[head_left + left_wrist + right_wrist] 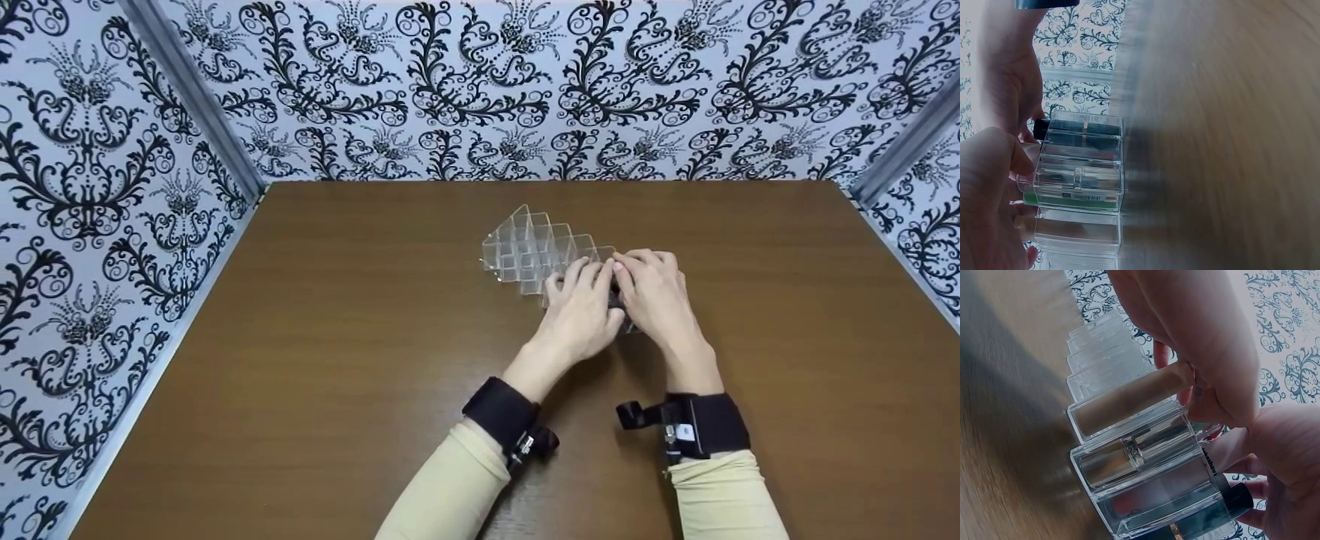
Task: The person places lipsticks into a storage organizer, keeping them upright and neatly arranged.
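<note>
A clear acrylic organizer [525, 251] with stepped, diamond-shaped compartments stands on the table, and both hands reach over its right end. My left hand [581, 311] has bent fingers at the compartment mouths, close to the end of a tan tube [1129, 399]. Beside it my right hand [654, 296] has its thumb and fingertips near the mouths as well. Nearby compartments hold a clear, silvery tube [1140, 453], a pinkish tube [1151, 489], a dark tube with a black cap [1237, 496] and a green item with a barcode label [1084, 197]. The hands hide what their fingertips grip.
Brown wooden table [337, 337] surrounds the organizer. Patterned panels [480, 90] rise at the back and sides, with grey corner posts [199, 97]. Black wrist straps with cameras [630, 415] stick out between the forearms.
</note>
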Motion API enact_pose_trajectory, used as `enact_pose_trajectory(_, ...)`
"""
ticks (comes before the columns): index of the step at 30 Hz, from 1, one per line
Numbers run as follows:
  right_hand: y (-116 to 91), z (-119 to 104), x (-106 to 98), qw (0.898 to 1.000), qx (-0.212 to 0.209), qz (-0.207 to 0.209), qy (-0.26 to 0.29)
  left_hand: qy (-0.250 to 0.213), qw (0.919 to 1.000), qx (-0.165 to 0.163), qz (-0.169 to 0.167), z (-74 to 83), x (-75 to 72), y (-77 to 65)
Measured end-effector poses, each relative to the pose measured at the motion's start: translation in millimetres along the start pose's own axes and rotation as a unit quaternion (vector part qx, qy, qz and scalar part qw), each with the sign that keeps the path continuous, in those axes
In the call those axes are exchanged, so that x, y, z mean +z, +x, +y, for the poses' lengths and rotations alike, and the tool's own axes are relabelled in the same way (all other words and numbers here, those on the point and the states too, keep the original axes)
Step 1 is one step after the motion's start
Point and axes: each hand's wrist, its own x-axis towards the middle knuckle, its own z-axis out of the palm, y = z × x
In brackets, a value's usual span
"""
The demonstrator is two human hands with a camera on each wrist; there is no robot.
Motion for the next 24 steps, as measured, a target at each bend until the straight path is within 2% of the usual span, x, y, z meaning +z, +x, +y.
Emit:
enact_pose_trajectory(6, 2, 0, 1, 0.999, -0.03, 0.007, 0.016, -0.015, 0.9999, -0.002, 0.006, -1.6, -0.3, -0.9)
enact_pose_trajectory(14, 5, 1, 2, 0.999, -0.032, 0.001, 0.026, -0.025, 0.997, 0.019, 0.071, -15.2, -4.1, -7.2)
enact_pose_trajectory(19, 5, 3, -1, 0.999, -0.022, -0.017, 0.035, -0.034, 0.9964, 0.022, 0.075, -33.1, -11.7, -13.4)
enact_pose_trajectory(24, 3, 4, -5, 0.998, -0.03, -0.042, 0.04, -0.036, 0.9955, 0.015, 0.087, -60.1, -19.8, -22.4)
